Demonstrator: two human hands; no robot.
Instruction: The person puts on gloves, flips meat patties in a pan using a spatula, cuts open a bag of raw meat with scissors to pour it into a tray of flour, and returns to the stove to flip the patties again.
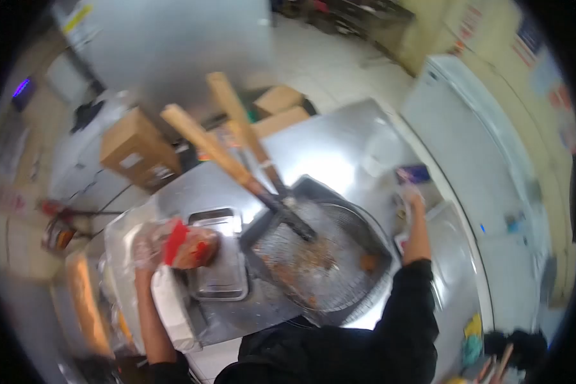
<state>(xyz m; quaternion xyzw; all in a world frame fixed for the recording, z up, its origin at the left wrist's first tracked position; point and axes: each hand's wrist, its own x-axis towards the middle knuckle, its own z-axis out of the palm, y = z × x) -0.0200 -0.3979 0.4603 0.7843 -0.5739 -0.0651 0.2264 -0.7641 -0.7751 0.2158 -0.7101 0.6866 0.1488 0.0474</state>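
My left hand [146, 251], in a thin clear glove, is closed on a bag with a bright red band [176, 243]; its rounded end is brown and red. The bag is held over the left side of a shallow metal tray [244, 281]. My right hand [413, 195], also apparently gloved, reaches to the table's right side. It is beside a dark purple packet [413, 173] and small items too blurred to name. Its fingers are smeared. Between my arms, a round wire strainer [339, 269] with brown crumbs sits in a dark square basin [253, 240].
Two long wooden handles [201, 137] rise from the strainer toward the far left. Cardboard boxes [134, 144] stand beyond the steel table [358, 131]. A white chest-like unit [461, 121] runs along the right. A white foam box [173, 307] is at the left.
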